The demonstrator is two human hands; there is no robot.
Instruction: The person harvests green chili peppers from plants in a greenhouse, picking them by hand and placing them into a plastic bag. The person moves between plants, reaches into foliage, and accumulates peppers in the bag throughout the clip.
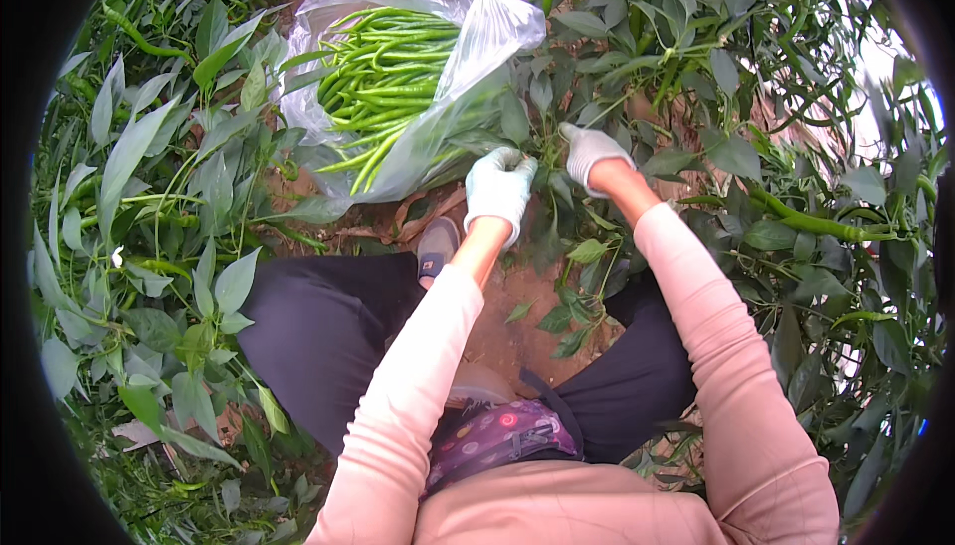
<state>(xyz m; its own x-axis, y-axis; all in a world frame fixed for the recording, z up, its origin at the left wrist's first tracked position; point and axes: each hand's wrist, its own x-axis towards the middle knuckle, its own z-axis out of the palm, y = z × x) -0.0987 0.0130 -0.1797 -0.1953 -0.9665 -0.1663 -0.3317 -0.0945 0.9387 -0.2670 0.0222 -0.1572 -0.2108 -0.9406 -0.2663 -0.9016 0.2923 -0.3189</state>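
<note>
My left hand (498, 185), in a pale knitted glove, is at the near right side of a clear plastic bag (489, 38). Its fingers are curled by pepper leaves; whether they pinch anything I cannot make out. Just to the right, my right hand (595, 158), gloved too, reaches into a pepper plant (552, 172) with its fingertips partly lost in foliage. Long thin green chili peppers (388, 71) fill the bag, heaped mostly lengthwise across its gaping mouth. No pepper is visible in either hand.
Dense pepper plants crowd both sides, with a curved pepper (142, 34) hanging at left and a thick one (813, 224) at right. Bare soil (515, 321) lies between my bent legs. A shoe (438, 247) stands by the bag. A patterned waist pouch (507, 433) rests at my lap.
</note>
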